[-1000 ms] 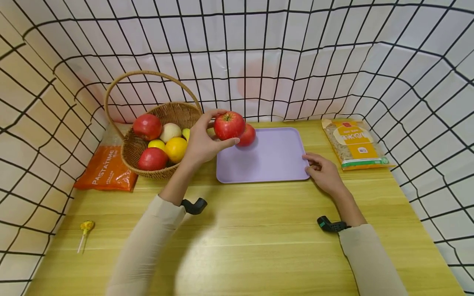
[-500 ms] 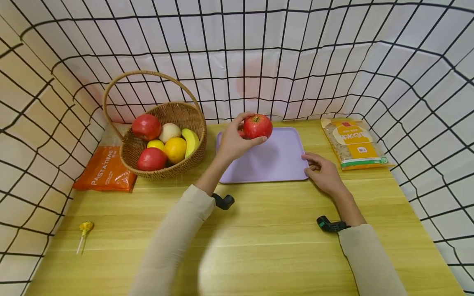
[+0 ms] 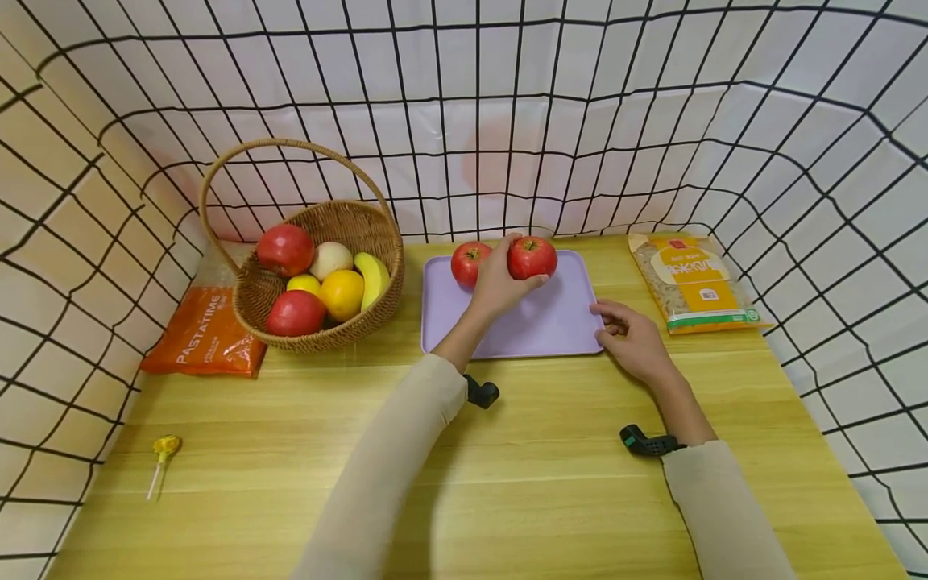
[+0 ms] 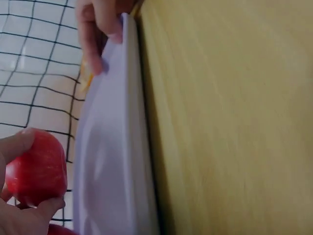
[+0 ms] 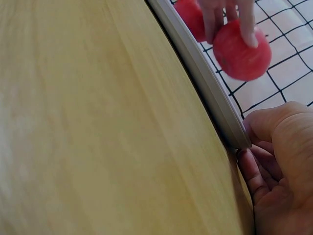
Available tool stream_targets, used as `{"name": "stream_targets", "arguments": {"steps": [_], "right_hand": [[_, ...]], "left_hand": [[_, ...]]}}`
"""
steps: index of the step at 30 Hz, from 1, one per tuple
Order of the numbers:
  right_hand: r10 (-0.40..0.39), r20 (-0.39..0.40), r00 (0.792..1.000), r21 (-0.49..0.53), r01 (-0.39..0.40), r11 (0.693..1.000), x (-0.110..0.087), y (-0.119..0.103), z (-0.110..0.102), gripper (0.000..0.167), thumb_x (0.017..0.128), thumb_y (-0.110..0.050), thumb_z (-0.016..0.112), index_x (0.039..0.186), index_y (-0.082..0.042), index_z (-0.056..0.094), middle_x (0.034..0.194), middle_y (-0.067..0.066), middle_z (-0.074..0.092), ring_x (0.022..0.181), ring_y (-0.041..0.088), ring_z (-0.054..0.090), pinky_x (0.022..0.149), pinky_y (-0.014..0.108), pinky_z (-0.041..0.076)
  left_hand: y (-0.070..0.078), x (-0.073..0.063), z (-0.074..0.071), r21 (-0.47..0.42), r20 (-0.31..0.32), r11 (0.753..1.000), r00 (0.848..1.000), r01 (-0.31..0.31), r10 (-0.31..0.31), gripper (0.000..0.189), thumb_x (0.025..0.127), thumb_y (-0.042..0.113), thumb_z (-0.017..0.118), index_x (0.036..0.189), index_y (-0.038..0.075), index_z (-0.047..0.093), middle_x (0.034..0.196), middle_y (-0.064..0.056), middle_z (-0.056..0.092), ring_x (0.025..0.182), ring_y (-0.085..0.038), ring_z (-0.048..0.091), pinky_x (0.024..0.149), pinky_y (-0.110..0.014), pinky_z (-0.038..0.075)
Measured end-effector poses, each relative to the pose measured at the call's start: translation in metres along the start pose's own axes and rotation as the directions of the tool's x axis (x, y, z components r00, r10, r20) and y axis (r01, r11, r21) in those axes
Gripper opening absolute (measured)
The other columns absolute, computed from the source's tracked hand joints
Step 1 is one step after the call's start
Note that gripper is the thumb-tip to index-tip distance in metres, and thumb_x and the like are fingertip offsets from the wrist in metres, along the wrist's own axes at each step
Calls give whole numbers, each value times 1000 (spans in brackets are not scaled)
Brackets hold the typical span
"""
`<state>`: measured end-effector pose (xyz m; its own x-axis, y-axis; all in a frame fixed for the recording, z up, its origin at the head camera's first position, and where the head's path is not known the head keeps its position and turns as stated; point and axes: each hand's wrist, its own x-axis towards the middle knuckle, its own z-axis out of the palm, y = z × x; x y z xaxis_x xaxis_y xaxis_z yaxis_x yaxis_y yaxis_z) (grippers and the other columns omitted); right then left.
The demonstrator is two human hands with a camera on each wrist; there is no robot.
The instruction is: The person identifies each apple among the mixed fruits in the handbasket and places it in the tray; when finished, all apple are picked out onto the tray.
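My left hand holds a red apple between thumb and fingers, close over the lilac tray. The left wrist view shows the same apple gripped at its sides. A second red apple sits on the tray's left part, just left of my hand. At the tray's right edge, my right hand pinches the rim, thumb on top and fingers below, as the right wrist view shows of the hand.
On the left stands a wicker basket with apples, a banana, an orange and other fruit. An orange pasta bag lies behind it. A lollipop lies front left, a grain bag at right. Grid-patterned walls surround the wooden table.
My left hand has carried the apple rightward from beside the basket, and lower over the tray. The other apple and the banana are now uncovered. My right hand stays at the tray's edge.
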<state>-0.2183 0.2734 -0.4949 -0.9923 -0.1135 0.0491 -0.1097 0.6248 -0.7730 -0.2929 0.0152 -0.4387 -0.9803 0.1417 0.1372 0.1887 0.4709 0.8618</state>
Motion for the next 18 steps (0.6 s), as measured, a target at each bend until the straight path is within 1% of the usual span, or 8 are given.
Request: {"name": "stream_targets", "arguments": {"steps": [3,5,10,14,18], "right_hand": [[-3,-3,1000,-1,3,1000,-1,0,1,44,97,-5,65,141,-6,62,149,16,55,101,21,54,76,4,43],[-8,-3,1000,5,8,1000,-1,1,1,44,97,-5,66,140,-5,62,148,16,56,101,20,54,76,4,43],[-9,-9,1000,-4,9,1000,-2,4,0,43,97,-6,65,141,-6,62,151,16,54,101,20,54,76,4,43],[-12,-14,1000,-10,12,1000,-1,5,-1,44,98,-6,65,141,-6,62,152,15,53,102,21,54,77,3,42],[-21,-12,1000,7,22,1000,1,5,1,44,97,-6,66,141,-5,62,152,15,54,103,18,55,77,3,43]], "left_hand": [[-2,3,12,-20,-15,1000,1000,6,-6,80,84,23,86,151,15,43,148,-7,56,136,-29,53,113,-47,46],[-3,4,19,-31,-39,999,999,10,-11,79,83,19,87,149,15,44,148,-7,55,136,-27,53,115,-45,44],[-5,7,32,-31,-96,1000,995,-5,2,77,82,12,85,146,9,43,147,-11,52,138,-28,50,117,-44,42],[-8,10,36,-6,-102,1000,995,-13,12,77,81,8,85,144,9,42,145,-10,51,137,-27,50,117,-42,42],[-11,10,34,2,-85,1000,996,-17,17,81,79,5,86,146,9,41,147,-10,50,138,-27,49,118,-42,42]]}}
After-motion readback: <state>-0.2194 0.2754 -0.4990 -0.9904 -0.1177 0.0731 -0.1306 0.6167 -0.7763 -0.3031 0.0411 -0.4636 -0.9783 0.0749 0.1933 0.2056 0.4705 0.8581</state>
